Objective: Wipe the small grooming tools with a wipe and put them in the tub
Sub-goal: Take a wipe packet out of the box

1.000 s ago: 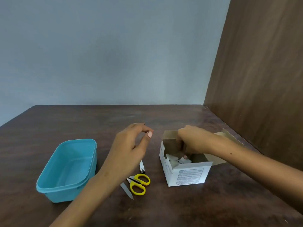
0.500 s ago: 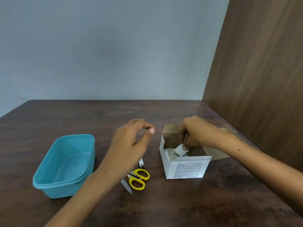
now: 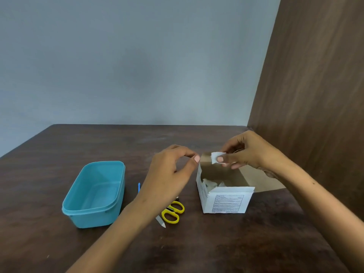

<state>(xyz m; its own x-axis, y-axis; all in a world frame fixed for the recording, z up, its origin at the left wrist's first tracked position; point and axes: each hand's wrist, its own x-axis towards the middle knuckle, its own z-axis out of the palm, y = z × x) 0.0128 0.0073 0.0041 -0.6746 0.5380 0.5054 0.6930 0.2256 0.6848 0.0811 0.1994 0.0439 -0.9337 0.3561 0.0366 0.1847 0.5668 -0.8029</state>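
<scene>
My right hand [image 3: 249, 152] pinches a small white wipe [image 3: 215, 157] between thumb and fingers, just above the open white cardboard box [image 3: 226, 203]. More white wipes lie inside the box. My left hand [image 3: 169, 174] hovers to the left of the box, its fingers loosely curved and holding nothing. Beneath my left forearm lie yellow-handled scissors [image 3: 173, 213], a metal nail file [image 3: 160, 223] and a thin blue tool [image 3: 139, 187]. The arm partly hides them. The light blue tub [image 3: 92, 218] stands open on the left with nothing in it.
Everything sits on a dark wooden table [image 3: 256, 243]. A brown wooden panel [image 3: 315, 95] rises along the right side, close behind the box. A grey wall stands behind the table's far edge.
My right hand has come up out of the box with a wipe pinched in it. My left hand has stayed hovering in much the same place.
</scene>
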